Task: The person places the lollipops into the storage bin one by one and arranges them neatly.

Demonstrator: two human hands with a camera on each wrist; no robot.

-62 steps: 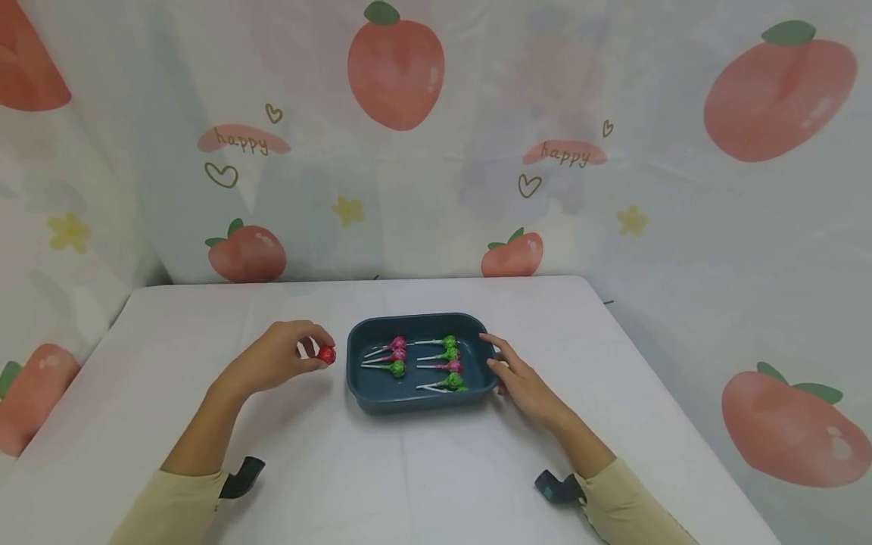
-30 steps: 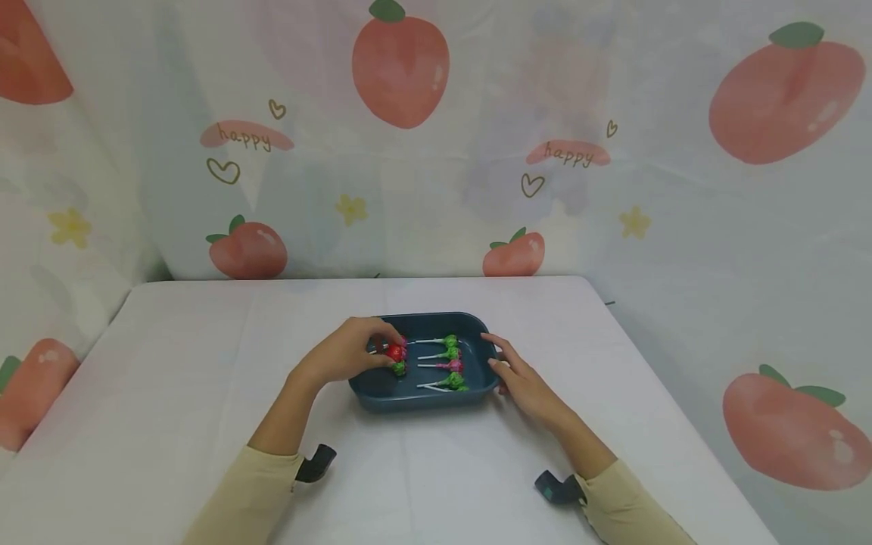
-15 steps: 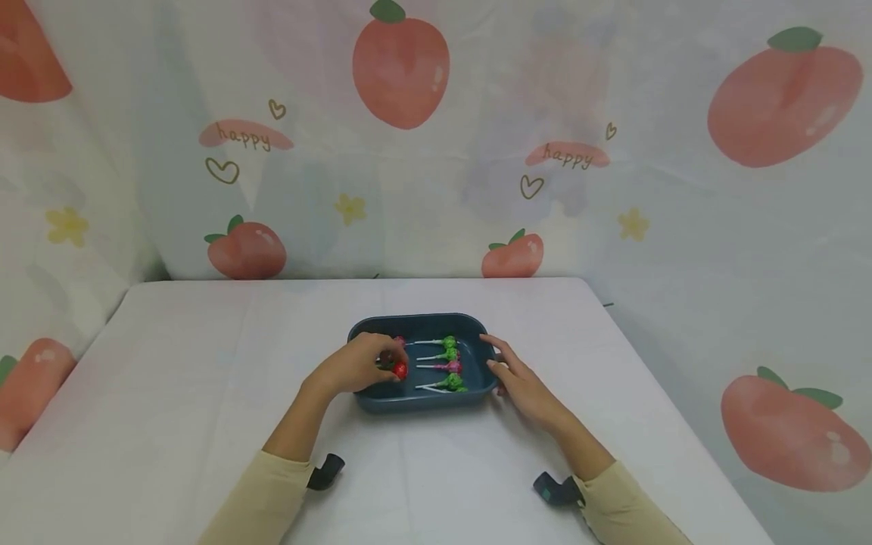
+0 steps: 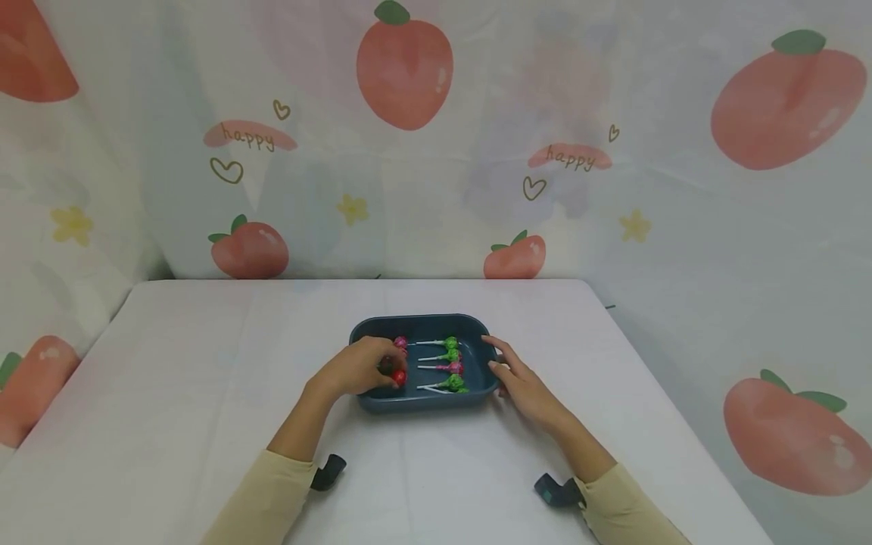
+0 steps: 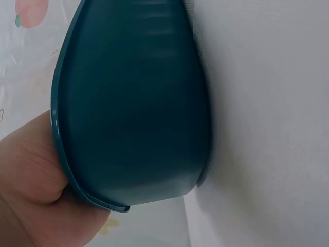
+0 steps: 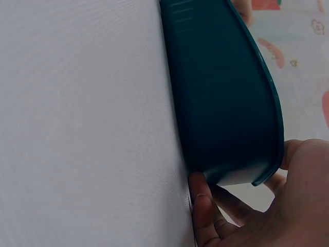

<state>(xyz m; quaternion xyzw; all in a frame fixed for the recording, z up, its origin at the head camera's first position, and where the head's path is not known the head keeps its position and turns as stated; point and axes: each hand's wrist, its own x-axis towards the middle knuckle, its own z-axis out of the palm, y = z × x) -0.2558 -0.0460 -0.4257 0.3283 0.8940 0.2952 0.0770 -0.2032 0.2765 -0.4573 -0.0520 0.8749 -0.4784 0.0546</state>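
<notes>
A dark blue rectangular tray (image 4: 422, 404) sits mid-table with several lollipops lying in it. My left hand (image 4: 361, 366) reaches over its left end and pinches a red lollipop (image 4: 399, 376), whose stick is hidden by the hand. Just behind those fingers shows a pink lollipop (image 4: 400, 343). To the right lies a column of green lollipops (image 4: 451, 343) and a pink one, sticks pointing left. At the right end my right hand (image 4: 523, 384) holds the tray, thumb at the rim. In the right wrist view, fingertips (image 6: 197, 181) touch the outer end wall low down.
A white cloth covers the table (image 4: 272, 318). Behind and beside it hangs a curtain (image 4: 436, 189) printed with peaches, hearts and stars. Dark wrist cameras (image 4: 560, 490) stick out at both beige sleeves (image 4: 262, 496).
My left hand has brought the red lollipop from left of the tray into its left end, then a little toward the front wall. The right hand has stayed at the tray's right end.
</notes>
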